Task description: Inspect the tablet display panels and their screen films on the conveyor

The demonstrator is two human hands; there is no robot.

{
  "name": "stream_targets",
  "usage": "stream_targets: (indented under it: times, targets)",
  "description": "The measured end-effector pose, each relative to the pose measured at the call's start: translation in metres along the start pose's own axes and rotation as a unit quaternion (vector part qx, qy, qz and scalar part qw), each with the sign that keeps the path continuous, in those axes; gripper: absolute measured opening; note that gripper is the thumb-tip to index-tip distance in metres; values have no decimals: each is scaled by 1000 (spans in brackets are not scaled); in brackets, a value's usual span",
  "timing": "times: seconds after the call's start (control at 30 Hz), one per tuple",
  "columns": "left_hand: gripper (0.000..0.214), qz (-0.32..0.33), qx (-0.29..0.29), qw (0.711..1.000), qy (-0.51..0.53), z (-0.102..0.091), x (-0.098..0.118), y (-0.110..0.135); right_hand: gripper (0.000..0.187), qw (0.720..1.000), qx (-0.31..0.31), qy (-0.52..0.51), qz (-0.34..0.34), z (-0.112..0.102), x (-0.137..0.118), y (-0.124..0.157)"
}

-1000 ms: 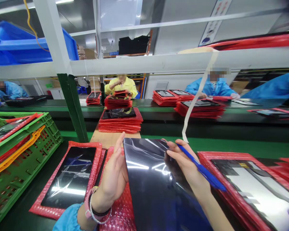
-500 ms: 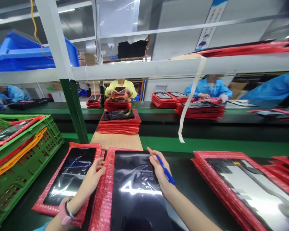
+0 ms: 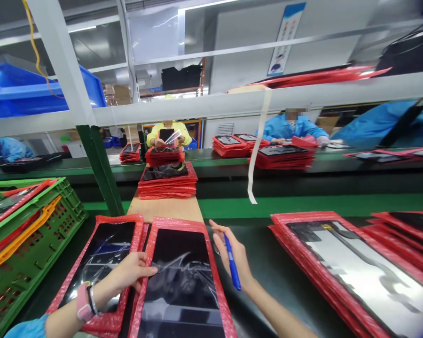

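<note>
A glossy black panel (image 3: 183,277) lies flat on a red bubble-wrap sheet (image 3: 156,225) in front of me. My left hand (image 3: 130,272) rests at the sheet's left edge, fingers curled and its fingertips touching the red border. My right hand (image 3: 232,258) hovers just off the panel's right edge and holds a blue pen (image 3: 231,267) that points down toward me. A second black panel on red wrap (image 3: 100,263) lies to the left, partly under my left wrist.
A green crate (image 3: 38,225) with a panel in it stands at the left. Stacked panels in red wrap (image 3: 352,267) lie at the right, and another red stack (image 3: 167,180) straight ahead. A white strip (image 3: 255,150) hangs from the shelf. Several people work across the green belt.
The panel, tilted up in my hands a second ago, now lies flat on the red wrap. My left hand moved to its left edge; my right hand slid off to the right with the pen.
</note>
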State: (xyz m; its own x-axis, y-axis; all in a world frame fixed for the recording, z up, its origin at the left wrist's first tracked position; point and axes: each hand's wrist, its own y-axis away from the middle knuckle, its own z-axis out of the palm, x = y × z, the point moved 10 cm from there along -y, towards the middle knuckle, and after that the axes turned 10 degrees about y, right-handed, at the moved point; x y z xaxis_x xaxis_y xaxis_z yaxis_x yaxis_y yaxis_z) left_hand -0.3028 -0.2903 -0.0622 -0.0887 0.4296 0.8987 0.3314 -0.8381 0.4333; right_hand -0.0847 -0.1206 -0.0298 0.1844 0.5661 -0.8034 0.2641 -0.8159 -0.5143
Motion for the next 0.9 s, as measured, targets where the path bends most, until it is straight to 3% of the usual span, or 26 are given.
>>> stream_targets:
  times: [0.1, 0.17, 0.4, 0.5, 0.63, 0.77, 0.9]
  targets:
    - [40, 11, -16, 1000, 3, 3, 14, 6, 16, 996, -33, 74, -24, -26, 19, -4]
    - [35, 16, -27, 999, 17, 6, 22, 7, 16, 991, -65, 108, -44, -32, 28, -4]
    - [26, 65, 3, 997, 37, 6, 31, 1, 34, 974, -149, 151, -77, -20, 25, 1]
    - [38, 111, 31, 992, 49, 3, 32, 4, 28, 976, -156, 138, -59, -21, 26, -1]
    - [43, 128, 48, 987, 90, -6, 27, 11, 13, 989, -118, 93, -5, -32, 25, -4]
    - [52, 132, 54, 981, 129, -39, 26, 17, 24, 994, -80, 32, 66, -43, 17, -2]
    - [73, 106, 110, 967, 205, -110, 9, 19, 47, 985, -106, -52, 125, -37, 6, 8]
